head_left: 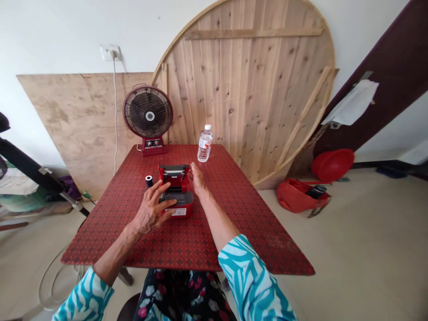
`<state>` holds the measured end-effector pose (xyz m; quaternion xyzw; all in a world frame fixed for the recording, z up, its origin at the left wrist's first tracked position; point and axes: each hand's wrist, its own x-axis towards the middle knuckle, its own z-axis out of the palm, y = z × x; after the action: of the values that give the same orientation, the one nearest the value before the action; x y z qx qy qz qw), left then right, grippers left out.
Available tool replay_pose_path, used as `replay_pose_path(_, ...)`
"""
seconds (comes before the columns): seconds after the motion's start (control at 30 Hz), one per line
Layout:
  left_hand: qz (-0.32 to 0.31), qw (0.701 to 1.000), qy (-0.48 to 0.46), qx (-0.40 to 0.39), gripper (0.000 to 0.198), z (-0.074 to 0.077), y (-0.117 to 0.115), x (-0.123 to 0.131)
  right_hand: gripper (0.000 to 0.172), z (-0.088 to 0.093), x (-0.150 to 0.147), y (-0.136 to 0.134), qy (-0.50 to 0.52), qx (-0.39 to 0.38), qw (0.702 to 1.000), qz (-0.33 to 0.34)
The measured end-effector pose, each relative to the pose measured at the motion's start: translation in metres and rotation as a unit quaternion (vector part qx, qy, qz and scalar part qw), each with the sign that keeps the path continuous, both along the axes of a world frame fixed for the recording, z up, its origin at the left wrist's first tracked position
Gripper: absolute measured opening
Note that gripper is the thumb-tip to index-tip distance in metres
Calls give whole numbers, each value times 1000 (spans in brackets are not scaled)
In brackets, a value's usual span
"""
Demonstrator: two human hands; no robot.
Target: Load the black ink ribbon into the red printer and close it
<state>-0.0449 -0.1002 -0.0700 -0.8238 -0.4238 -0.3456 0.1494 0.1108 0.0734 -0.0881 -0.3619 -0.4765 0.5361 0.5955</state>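
Red plastic lies under both hands: the left hand (153,209) is spread wide, fingers fanned over the left side and dark top of a small printer (183,197), seemingly clasping nothing. The right hand (197,180) is half closed, its fingertips at the upper right corner of the printer's raised lid (180,168); whether they pinch that corner or merely press it, I cannot tell. The printer sits near the middle of the table (240,205), directly between the hands, with the right one farther forward at the lid and the left one alongside the body. Its long axis appears to run from the table's near edge toward the far edge; the end bearing a white label (179,211) faces the near edge, while the lid stands up at the far end. Just beside the printer, toward the table's left edge, a small dark roll (149,181) stands upright, its pale end uppermost. Farther out, a clear water bottle (204,145) stands near the far edge, toward the far right corner, and an electric fan (149,117) occupies the far left corner. Beyond, a round wooden panel (230,89) leans against the wall (76,26).
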Motion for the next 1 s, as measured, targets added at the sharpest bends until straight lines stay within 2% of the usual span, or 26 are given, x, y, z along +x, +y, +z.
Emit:
replay_pose_path(0.1, 0, 1000, -12, -8, 26, -4, 0, -1, 26, -9, 11, -24, -6, 1, 1000, -20)
replay_pose_path(0.17, 4, 1000, -19, -21, 28, -4, -1, -1, 16, -15, 15, -40, 17, -12, 1000, -9)
replay_pose_path(0.3, -9, 996, -72, -60, 25, -3, -2, -1, 26, -20, 12, -57, 97, -73, 992, 42)
replay_pose_path(0.37, -5, 982, -165, -92, 26, -3, 3, -2, 29, -18, 9, -60, 115, -89, 988, 48)
replay_pose_path(0.43, 23, 940, -314, -131, 32, -6, 12, -3, 30, -15, 8, -60, 124, -95, 987, 39)
replay_pose_path(0.53, 46, 825, -524, -207, 44, -13, 31, -3, 30, -13, 8, -61, 129, -102, 986, 28)
replay_pose_path(0.6, 37, 752, -607, -254, 52, -17, 43, -1, 31, -13, 8, -61, 126, -103, 986, 27)
replay_pose_path(0.7, 27, 682, -675, -281, 57, -21, 53, 3, 32, -14, 8, -61, 119, -101, 987, 30)
replay_pose_path(0.77, 22, 658, -695, -288, 60, -22, 55, 4, 32, -15, 8, -61, 120, -98, 987, 31)
replay_pose_path(1.0, 11, 635, -705, -316, 68, -21, 55, 3, 36, -19, 7, -65, 117, -94, 988, 28)
